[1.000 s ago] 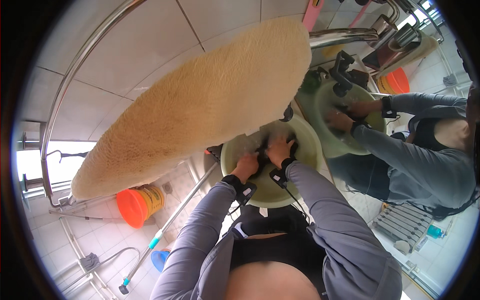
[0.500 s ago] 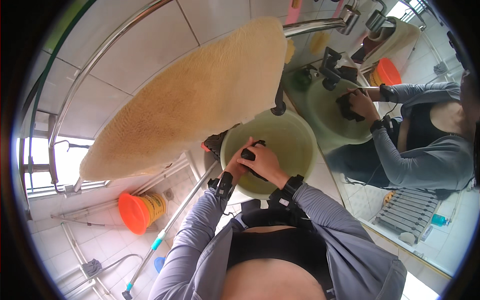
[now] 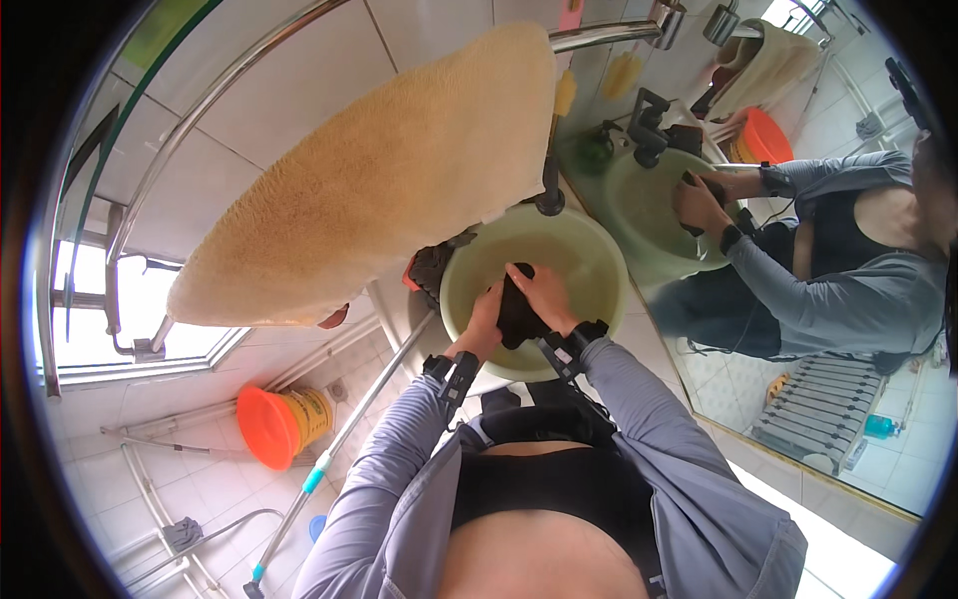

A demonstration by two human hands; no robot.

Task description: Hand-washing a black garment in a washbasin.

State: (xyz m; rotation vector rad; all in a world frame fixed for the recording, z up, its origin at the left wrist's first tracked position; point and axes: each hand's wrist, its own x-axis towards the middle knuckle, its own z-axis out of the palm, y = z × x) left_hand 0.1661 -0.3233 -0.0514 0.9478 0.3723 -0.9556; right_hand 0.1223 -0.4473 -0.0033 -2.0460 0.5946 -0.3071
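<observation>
Cloth (image 3: 519, 317), black: we grip it between left hand (image 3: 485, 319) and right hand (image 3: 546, 298), both touching, long axis front-to-back over the pale-green basin (image 3: 618, 290)'s near half.

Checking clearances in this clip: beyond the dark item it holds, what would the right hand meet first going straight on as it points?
The right hand would likely meet the green basin at its far-left wall; depth is unclear, so the hanging towel might come first.
</observation>
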